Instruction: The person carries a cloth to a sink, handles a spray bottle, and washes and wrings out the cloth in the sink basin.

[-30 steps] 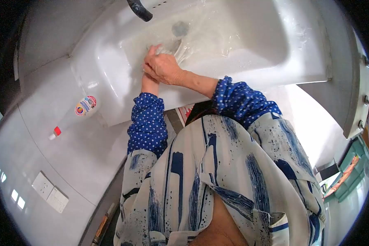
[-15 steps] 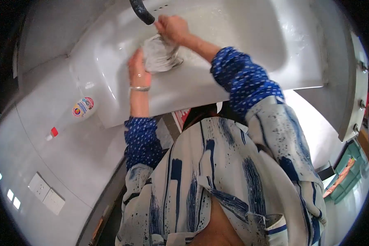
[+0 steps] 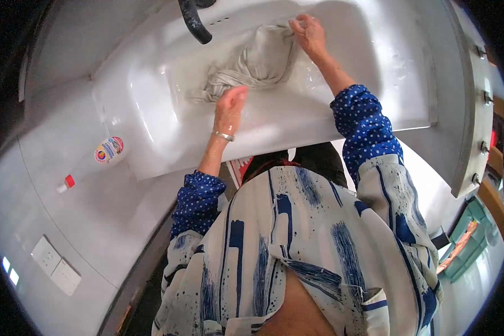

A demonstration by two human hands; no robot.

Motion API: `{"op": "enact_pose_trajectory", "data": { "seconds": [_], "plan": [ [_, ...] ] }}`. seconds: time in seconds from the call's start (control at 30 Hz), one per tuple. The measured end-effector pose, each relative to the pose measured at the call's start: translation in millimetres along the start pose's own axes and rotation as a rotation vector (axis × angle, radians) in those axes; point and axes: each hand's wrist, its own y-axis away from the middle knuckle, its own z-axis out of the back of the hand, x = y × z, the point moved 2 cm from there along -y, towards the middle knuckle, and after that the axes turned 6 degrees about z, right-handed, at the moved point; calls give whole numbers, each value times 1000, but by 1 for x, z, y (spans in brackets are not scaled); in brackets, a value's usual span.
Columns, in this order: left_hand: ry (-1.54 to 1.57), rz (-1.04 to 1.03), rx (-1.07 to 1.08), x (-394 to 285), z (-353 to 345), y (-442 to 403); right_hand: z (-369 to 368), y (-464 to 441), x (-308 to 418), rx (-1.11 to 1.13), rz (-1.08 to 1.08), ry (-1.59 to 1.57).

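Note:
A wet, pale grey-white cloth (image 3: 266, 56) lies partly spread in the white sink (image 3: 143, 112), its left end bunched and twisted. At the cloth's upper right corner, my right hand (image 3: 311, 38) has its thumb and fingertips closed on the edge. My left hand (image 3: 228, 112) is at the cloth's lower edge, fingers stretched out and slightly blurred, seemingly touching the fabric without gripping it. Shallow water covers part of the basin under the cloth. A silver bracelet (image 3: 224, 135) circles my left wrist.
A black faucet (image 3: 195, 22) juts over the sink's back edge. Left of the sink, a clear bottle (image 3: 109, 150) with a red-and-white cap lies on the grey surface, near wall sockets (image 3: 56, 264). At right are a knobbed panel (image 3: 476, 117) and a green container (image 3: 467, 241).
The cloth was bunched between my hands under the faucet; now it is spread rightward in the basin. My right hand has moved right, my left slightly right and toward me.

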Motion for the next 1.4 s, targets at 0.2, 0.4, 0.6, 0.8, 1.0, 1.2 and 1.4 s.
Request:
{"op": "enact_pose_trajectory", "data": {
  "seconds": [0.2,0.4,0.6,0.8,1.0,1.2,1.4],
  "plan": [
    [789,421,32,-18,-12,-4,-26,8,32,318,-142,283],
    [1170,-153,617,55,-14,-82,-25,105,187,210,192,-187],
    [1095,479,-71,1,-8,-52,-49,62,143,350,-51,3],
    [1219,195,207,63,20,-73,-50,104,193,131,302,-241],
    [1145,271,32,-15,-2,-30,-63,59,145,180,22,-10],
    [1430,138,299,19,22,-48,-56,113,195,163,222,-278],
    [1224,419,-8,-3,15,-16,-55,30,83,413,136,228]
  ]
}}
